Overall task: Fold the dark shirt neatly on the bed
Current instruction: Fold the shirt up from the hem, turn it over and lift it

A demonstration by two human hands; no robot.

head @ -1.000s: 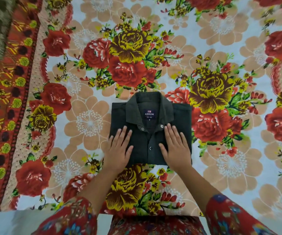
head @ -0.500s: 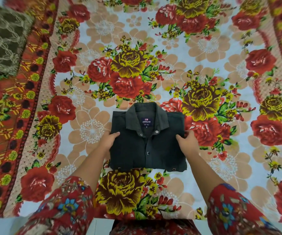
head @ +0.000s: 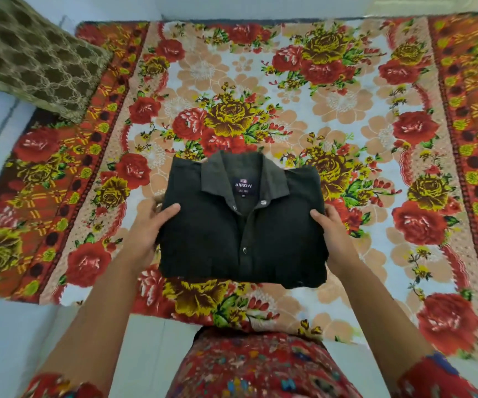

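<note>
The dark shirt point(head: 240, 231) is folded into a compact rectangle, collar up and facing away from me, its label and front buttons showing. It is lifted off the bed. My left hand point(head: 148, 234) grips its left edge, thumb on top and fingers underneath. My right hand point(head: 332, 234) grips the right edge the same way. Below the shirt lies the bed's floral sheet point(head: 332, 110), patterned with red and yellow roses.
A green-brown patterned cushion point(head: 33, 58) lies at the bed's far left corner. White floor point(head: 8, 334) shows around the near and left edges of the bed. My red patterned clothing point(head: 260, 366) fills the bottom of the view.
My hands went from pressing flat on the shirt to gripping its two sides and lifting it off the sheet. The view has pulled back and shows more of the bed.
</note>
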